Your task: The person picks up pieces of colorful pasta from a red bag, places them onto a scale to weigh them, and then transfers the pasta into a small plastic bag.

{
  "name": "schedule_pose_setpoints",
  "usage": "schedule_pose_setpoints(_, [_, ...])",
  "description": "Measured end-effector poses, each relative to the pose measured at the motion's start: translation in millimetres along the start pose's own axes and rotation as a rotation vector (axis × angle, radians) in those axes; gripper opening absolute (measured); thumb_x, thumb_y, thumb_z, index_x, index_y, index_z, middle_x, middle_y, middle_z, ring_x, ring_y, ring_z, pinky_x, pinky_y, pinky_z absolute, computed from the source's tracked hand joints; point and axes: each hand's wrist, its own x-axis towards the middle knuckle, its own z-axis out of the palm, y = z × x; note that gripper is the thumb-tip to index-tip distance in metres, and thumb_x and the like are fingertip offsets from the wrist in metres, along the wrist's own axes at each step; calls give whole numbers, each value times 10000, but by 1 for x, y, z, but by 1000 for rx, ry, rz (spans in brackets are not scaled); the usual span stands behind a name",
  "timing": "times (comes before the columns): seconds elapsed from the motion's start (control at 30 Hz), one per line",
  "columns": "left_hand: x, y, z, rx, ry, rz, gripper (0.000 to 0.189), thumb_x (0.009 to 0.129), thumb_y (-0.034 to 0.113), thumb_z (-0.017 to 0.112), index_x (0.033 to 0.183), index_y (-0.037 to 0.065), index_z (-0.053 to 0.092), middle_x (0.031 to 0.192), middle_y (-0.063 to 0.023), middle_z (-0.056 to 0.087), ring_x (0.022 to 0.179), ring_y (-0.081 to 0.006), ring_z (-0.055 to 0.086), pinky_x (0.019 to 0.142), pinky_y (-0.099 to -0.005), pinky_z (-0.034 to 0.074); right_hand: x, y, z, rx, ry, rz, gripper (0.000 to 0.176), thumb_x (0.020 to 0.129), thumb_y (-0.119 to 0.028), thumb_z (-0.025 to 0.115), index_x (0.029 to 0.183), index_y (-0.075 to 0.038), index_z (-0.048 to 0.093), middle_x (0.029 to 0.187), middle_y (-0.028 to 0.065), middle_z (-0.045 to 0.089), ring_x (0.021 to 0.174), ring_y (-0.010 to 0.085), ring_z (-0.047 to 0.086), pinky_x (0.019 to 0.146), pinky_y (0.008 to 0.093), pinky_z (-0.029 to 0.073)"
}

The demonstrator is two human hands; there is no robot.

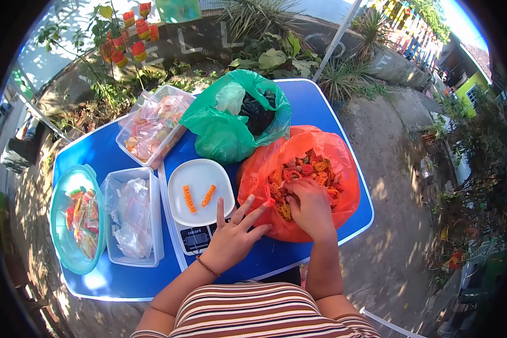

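Observation:
My right hand [310, 207] reaches into a red plastic bag [343, 163], its fingers bent down in a pinch among orange, red and yellow ridged snack pieces [307, 164]. What lies between those fingertips is hidden. Fingers spread, my left hand [235, 242] hovers at the bag's near left edge, its fingertips close to the plastic; it holds nothing. Just beyond it, a white square plate [200, 169] rests on a kitchen scale [195, 239]. Two orange twisted snack sticks [189, 199] lie apart on the plate. My left hand partly covers the scale's front.
A green plastic bag [219, 132] stands behind the plate. Left of the scale are a clear tub of small plastic bags [159, 236], a teal basket of filled packets [62, 248] and a tub of packed snacks [169, 143]. All sit on a blue folding table [265, 262].

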Motion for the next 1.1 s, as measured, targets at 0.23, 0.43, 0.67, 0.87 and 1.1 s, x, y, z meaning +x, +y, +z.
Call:
schedule_pose_setpoints(0.23, [-2, 1, 6, 10, 14, -7, 200, 879, 145, 682, 1016, 281, 732, 1314, 64, 648, 1453, -220, 442, 1188, -723, -7, 7, -14, 10, -137, 294, -66, 218, 830, -88, 720, 1046, -67, 743, 1036, 94, 742, 1026, 307, 643, 923, 451, 479])
schedule_pose_setpoints(0.43, [-5, 2, 1, 32, 31, -13, 173, 862, 127, 689, 963, 262, 728, 1284, 63, 658, 1434, -209, 466, 1197, -707, 3, 22, -30, 32, -112, 228, 31, 175, 850, -106, 725, 1021, -71, 748, 940, 109, 753, 933, 308, 635, 872, 443, 489])
schedule_pose_setpoints(0.67, [-4, 3, -3, 16, 67, -22, 145, 849, 126, 701, 922, 249, 723, 1234, 68, 680, 1385, -194, 509, 1209, -678, 34, 7, -16, 20, 122, 160, 3, 229, 820, -82, 735, 1047, -69, 758, 933, 110, 743, 947, 303, 650, 872, 446, 493])
schedule_pose_setpoints(0.87, [-1, 5, -5, -80, 105, -33, 135, 832, 100, 708, 914, 206, 714, 1252, 37, 682, 1320, -234, 556, 1209, -637, 161, -8, -3, -6, 555, 275, 212, 177, 816, -32, 790, 977, 34, 757, 879, 135, 747, 776, 225, 699, 714, 334, 540])
schedule_pose_setpoints(1.1, [4, 3, -4, -256, 68, 47, 168, 815, 15, 690, 959, 100, 685, 1300, -92, 661, 1316, -364, 571, 1021, -437, 527, -5, 26, -42, 358, 433, 426, 200, 929, -106, 707, 1011, 68, 652, 810, 162, 718, 730, 267, 697, 697, 384, 535])
